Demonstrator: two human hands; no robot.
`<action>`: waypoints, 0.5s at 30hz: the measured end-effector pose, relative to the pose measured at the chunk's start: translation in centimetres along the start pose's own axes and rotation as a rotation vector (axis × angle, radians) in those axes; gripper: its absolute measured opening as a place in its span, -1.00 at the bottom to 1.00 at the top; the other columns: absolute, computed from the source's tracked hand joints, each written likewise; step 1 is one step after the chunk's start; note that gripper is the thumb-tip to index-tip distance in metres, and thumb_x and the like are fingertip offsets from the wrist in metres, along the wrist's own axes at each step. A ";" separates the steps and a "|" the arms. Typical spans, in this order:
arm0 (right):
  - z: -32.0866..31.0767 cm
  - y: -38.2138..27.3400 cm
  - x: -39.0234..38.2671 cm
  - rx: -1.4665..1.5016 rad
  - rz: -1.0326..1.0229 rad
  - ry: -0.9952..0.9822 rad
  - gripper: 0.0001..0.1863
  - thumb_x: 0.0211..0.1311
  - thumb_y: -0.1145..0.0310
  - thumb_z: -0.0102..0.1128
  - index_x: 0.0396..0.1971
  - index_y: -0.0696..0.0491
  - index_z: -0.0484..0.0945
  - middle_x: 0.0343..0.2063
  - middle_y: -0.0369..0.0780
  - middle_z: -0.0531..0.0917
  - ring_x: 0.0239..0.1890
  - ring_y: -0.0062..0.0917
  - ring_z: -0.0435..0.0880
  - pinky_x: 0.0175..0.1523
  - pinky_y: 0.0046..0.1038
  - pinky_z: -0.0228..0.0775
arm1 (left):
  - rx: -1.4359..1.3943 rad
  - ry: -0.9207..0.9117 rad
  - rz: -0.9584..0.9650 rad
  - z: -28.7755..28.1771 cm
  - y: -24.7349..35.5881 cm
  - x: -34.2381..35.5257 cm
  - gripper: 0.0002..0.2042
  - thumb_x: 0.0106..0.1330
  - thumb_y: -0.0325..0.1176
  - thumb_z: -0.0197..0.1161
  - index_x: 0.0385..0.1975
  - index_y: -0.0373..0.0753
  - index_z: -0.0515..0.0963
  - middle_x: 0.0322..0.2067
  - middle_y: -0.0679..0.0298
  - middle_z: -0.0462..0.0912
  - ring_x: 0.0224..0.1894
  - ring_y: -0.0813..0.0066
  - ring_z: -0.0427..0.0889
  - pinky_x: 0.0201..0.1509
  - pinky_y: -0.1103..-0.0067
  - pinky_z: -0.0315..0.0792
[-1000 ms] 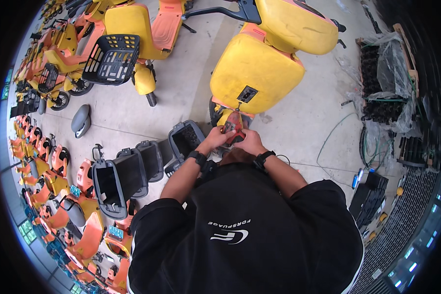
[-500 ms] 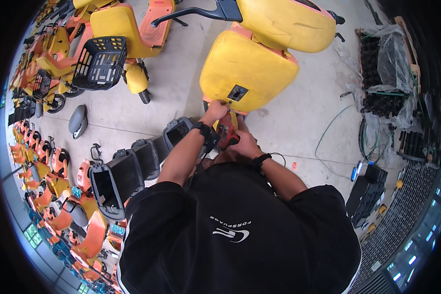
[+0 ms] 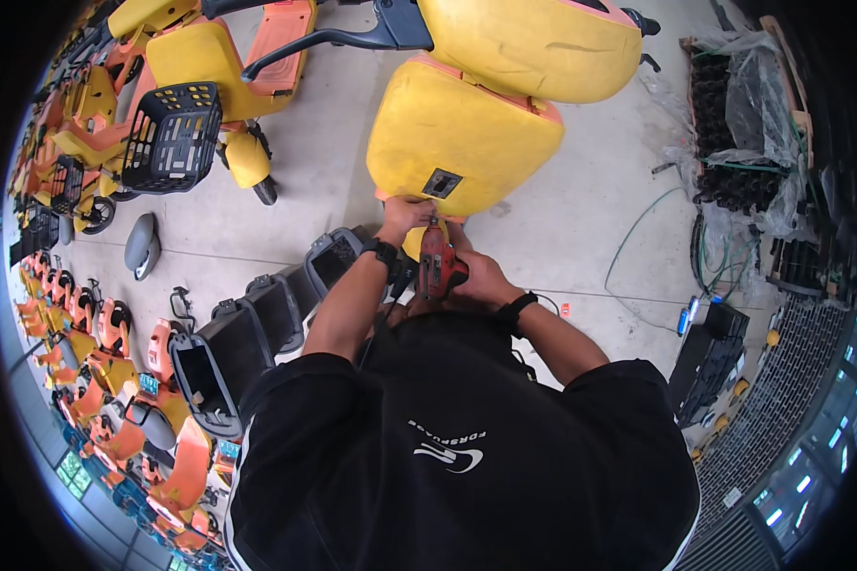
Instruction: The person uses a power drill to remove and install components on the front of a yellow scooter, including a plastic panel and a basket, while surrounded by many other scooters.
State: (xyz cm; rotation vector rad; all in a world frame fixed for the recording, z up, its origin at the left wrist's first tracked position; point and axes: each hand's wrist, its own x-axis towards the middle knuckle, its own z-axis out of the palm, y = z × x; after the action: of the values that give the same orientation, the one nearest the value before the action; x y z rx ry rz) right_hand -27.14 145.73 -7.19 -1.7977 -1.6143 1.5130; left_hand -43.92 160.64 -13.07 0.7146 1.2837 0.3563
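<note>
A yellow scooter front panel (image 3: 462,133) with a small dark rectangular fitting stands straight ahead of me. At its lower edge my left hand (image 3: 406,217) is closed, its fingertips pinched beside the drill's tip; whatever sits between them is too small to make out. My right hand (image 3: 483,278) grips a red and black power drill (image 3: 437,265) by its handle. The drill's nose points away from me at the panel's lower edge, close to the left fingertips. Part of a yellow front fender (image 3: 412,244) shows behind the drill.
Grey storage boxes (image 3: 205,376) stand in a row at my left. Beyond them are a yellow scooter with a black basket (image 3: 173,138), a grey seat (image 3: 143,246) on the floor and many parked scooters. On the right are a plastic-wrapped stack (image 3: 747,124), a black case (image 3: 709,357) and a green strap (image 3: 619,252).
The scooter and surroundings sit slightly further left in view. The drill has swung to point more straight ahead, its nose nearer the left fingertips. Both hands keep their holds.
</note>
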 end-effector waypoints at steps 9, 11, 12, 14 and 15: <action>-2.1 -1.1 -1.3 -0.116 -0.012 -0.193 -0.42 -0.33 0.28 0.39 -0.13 0.09 0.53 -0.28 -0.07 0.64 -0.19 -0.20 0.62 -0.05 -0.33 0.45 | -0.104 0.161 -0.055 -3.8 -0.7 -4.5 -0.74 0.18 -0.34 0.25 -0.29 -0.45 0.60 -0.49 0.16 0.67 -0.51 0.45 0.67 -0.42 0.61 0.58; -2.0 -0.7 -2.1 -0.046 0.031 -0.139 -0.40 -0.35 0.24 0.40 -0.16 0.15 0.53 -0.30 -0.03 0.64 -0.20 -0.19 0.65 -0.02 -0.33 0.46 | -0.165 0.239 -0.057 -7.6 -2.6 -6.7 -0.76 0.18 -0.35 0.25 -0.33 -0.45 0.60 -0.51 0.17 0.66 -0.53 0.44 0.66 -0.42 0.60 0.59; -1.9 -1.1 -2.6 -0.070 0.015 -0.167 -0.40 -0.35 0.24 0.40 -0.16 0.15 0.53 -0.30 -0.03 0.64 -0.20 -0.19 0.65 -0.02 -0.33 0.46 | -0.196 0.275 -0.058 -9.7 -3.9 -8.2 -0.76 0.18 -0.34 0.26 -0.33 -0.45 0.59 -0.50 0.17 0.66 -0.54 0.44 0.66 -0.42 0.58 0.59; -2.9 -2.3 -3.4 -0.017 0.184 -0.173 -0.42 -0.33 0.25 0.40 -0.18 0.19 0.53 -0.33 -0.05 0.65 -0.21 -0.28 0.66 -0.04 -0.37 0.46 | -0.203 0.325 -0.088 -13.6 -6.4 -10.6 -0.72 0.17 -0.28 0.29 -0.34 -0.44 0.60 -0.50 0.15 0.67 -0.55 0.41 0.66 -0.43 0.54 0.60; -2.9 -1.3 -3.9 0.009 0.185 -0.169 -0.45 -0.31 0.27 0.40 -0.20 0.21 0.54 -0.37 -0.09 0.65 -0.27 -0.36 0.65 -0.08 -0.41 0.46 | -0.159 0.334 -0.132 -15.4 -7.7 -11.6 -0.68 0.16 -0.22 0.33 -0.34 -0.44 0.60 -0.50 0.14 0.67 -0.56 0.39 0.66 -0.45 0.50 0.61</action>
State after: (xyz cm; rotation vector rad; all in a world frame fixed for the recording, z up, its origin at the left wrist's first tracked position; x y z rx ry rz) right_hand -24.77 144.05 -3.07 -1.9043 -1.5469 1.7940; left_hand -62.79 152.22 -11.18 0.4432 1.5897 0.4780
